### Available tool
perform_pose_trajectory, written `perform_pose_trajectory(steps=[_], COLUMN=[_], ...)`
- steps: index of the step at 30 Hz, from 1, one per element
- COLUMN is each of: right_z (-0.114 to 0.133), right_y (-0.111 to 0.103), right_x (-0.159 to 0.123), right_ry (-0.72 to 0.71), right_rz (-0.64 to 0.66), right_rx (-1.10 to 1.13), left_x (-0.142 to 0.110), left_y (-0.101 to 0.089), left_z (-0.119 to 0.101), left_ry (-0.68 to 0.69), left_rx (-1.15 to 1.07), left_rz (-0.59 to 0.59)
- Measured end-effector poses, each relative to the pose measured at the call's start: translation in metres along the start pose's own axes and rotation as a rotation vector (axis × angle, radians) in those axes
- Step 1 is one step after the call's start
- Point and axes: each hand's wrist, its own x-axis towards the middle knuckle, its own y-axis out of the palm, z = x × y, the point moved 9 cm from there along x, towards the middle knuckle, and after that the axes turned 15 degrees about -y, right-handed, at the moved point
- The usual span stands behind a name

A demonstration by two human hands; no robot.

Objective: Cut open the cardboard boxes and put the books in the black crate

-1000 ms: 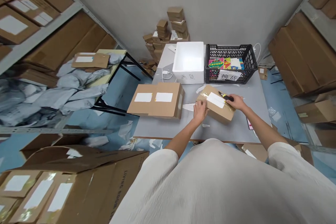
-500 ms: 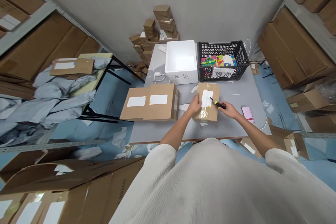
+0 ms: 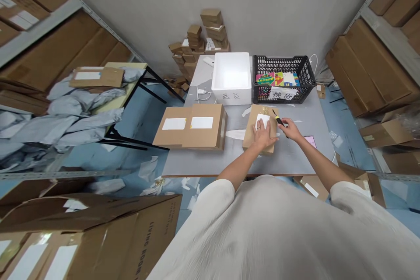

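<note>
A taped cardboard box (image 3: 250, 133) with a white label (image 3: 263, 119) lies flat on the grey table. My left hand (image 3: 262, 135) presses on top of it, fingers spread over the label and tape. In my right hand (image 3: 290, 130) is a black and yellow utility knife (image 3: 279, 121), gripped by its handle. Its tip points up and left, close to the box's far right corner. Whether the blade touches the cardboard I cannot tell.
Two labelled boxes (image 3: 205, 133) stand left on the table (image 3: 197, 164). Behind are a white foam box (image 3: 232, 96) and a black crate (image 3: 310, 85) holding colourful books. A pink-screened phone (image 3: 310, 141) lies right. Shelves of cartons flank both sides.
My left hand has gone from the box's left side to flat on its top. The knife has moved from over the label to the box's right edge. The view has shifted slightly.
</note>
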Motion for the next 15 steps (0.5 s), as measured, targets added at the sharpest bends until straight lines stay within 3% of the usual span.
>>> perform_pose_trajectory(steps=[5, 8, 11, 15], right_z=[-0.01, -0.017, -0.023, -0.02], right_y=[-0.011, -0.019, -0.019, -0.012], right_x=[0.003, 0.0, -0.006, -0.015], right_ry=[0.003, 0.032, 0.092, 0.143], right_rz=[-0.031, -0.056, -0.078, -0.075], right_rx=[-0.071, -0.127, 0.001, 0.135], left_x=[0.008, 0.011, 0.01, 0.011], left_y=[0.01, 0.005, -0.002, -0.01], left_z=[0.002, 0.01, 0.016, 0.025], left_ry=[0.032, 0.175, 0.355, 0.433], left_rx=[0.068, 0.132, 0.143, 0.136], left_rz=[0.091, 0.149, 0.201, 0.228])
